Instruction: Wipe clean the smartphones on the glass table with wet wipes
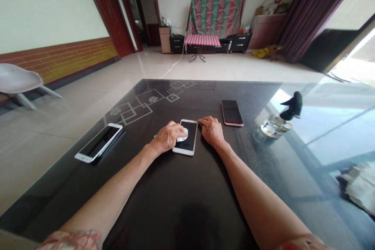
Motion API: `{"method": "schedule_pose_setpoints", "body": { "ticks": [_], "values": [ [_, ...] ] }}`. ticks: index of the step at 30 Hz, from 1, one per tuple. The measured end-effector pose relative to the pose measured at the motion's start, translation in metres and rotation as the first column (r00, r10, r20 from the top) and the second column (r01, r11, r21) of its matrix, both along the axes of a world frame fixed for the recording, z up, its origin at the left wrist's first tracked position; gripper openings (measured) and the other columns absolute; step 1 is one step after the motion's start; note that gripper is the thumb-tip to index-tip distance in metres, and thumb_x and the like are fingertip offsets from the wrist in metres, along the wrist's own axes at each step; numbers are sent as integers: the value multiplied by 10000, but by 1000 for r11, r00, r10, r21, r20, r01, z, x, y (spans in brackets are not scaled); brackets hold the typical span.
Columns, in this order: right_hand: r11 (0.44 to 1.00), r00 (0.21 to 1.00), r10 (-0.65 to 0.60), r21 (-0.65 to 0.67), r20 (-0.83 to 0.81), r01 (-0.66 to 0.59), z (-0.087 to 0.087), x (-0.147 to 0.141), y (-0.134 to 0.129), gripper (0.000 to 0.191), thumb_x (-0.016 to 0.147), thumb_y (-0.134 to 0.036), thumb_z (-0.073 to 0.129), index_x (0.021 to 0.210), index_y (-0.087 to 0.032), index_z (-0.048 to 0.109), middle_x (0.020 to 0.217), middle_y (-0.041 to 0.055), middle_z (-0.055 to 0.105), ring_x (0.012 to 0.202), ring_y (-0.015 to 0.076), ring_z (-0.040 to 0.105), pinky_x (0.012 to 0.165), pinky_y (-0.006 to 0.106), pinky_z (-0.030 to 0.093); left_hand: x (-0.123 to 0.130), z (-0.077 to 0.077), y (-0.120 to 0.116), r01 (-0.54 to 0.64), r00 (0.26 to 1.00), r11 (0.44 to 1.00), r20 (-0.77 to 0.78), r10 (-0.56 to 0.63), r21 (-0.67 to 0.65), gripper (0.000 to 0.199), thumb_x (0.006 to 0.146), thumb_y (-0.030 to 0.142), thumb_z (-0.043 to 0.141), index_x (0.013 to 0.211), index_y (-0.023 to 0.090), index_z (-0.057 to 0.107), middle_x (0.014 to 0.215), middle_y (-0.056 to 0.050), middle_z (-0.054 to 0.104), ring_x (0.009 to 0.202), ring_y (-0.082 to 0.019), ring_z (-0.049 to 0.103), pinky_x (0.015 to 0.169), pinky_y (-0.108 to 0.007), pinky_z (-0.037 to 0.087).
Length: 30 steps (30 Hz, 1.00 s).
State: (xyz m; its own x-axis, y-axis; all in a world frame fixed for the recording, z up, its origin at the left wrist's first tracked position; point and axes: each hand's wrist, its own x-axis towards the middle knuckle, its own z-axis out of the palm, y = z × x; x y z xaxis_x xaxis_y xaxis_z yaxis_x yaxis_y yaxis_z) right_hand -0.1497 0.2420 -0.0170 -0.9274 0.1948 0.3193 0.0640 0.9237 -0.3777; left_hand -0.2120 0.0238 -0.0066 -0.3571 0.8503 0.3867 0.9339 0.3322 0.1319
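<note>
A white-framed smartphone (186,150) with a dark screen lies flat on the dark glossy table (164,203) in front of me. My left hand (165,138) is closed on a crumpled white tissue (182,136), pressed against the left part of the screen. Beside the phone's right edge rests my right hand (213,131), its fingers bent and fingertips holding the upper right corner. A second white smartphone (99,143) sits to the left, apparently on top of another flat item. Right of my right hand lies a dark phone (232,112) with a red edge.
A clear spray bottle (275,125) with a black nozzle stands on the right of the table. A pale crumpled cloth (361,185) lies at the right edge. Beyond are a small striped table (202,40) and, left, a white chair (20,80).
</note>
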Motion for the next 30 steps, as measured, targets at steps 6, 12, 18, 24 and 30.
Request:
{"method": "schedule_pose_setpoints", "body": {
  "ticks": [6,12,18,24,30],
  "values": [
    [1000,1000,-12,-7,1,12,1,0,-1,411,857,-138,438,1111,-300,718,1154,22,661,1003,224,543,840,323,419,-19,7,26,54,999,995,13,-53,-83,399,910,79,398,937,243,760,1022,-31,683,906,-169,527,816,-282,460],
    [1000,1000,-9,-10,-7,9,-1,0,-1,396,871,-149,431,1083,-304,727,1146,14,664,1000,219,541,839,319,413,-35,6,52,45,999,994,2,-45,-101,416,879,53,408,957,261,759,1036,-26,683,926,-176,519,832,-283,463],
    [1000,1000,-10,-24,-2,10,0,1,-1,406,870,-150,434,1107,-318,718,1156,10,658,1008,219,535,845,321,409,-42,1,42,8,1000,999,-12,-9,-49,425,877,50,401,957,258,763,1024,-29,680,901,-164,528,838,-279,464],
    [1000,1000,-14,-23,15,15,2,2,-1,408,874,-148,434,1118,-313,716,1170,20,651,1030,219,529,857,317,407,-47,4,26,-84,996,996,-44,82,-44,415,891,65,397,905,249,769,967,-39,676,841,-157,522,790,-269,459],
    [1000,999,-16,-7,33,17,2,1,-2,405,882,-147,435,1124,-305,718,1183,33,647,1028,219,530,874,314,411,-36,4,45,-85,994,991,-74,78,-99,386,907,96,419,987,265,758,1004,-50,657,872,-175,499,778,-279,454]
  ]
}}
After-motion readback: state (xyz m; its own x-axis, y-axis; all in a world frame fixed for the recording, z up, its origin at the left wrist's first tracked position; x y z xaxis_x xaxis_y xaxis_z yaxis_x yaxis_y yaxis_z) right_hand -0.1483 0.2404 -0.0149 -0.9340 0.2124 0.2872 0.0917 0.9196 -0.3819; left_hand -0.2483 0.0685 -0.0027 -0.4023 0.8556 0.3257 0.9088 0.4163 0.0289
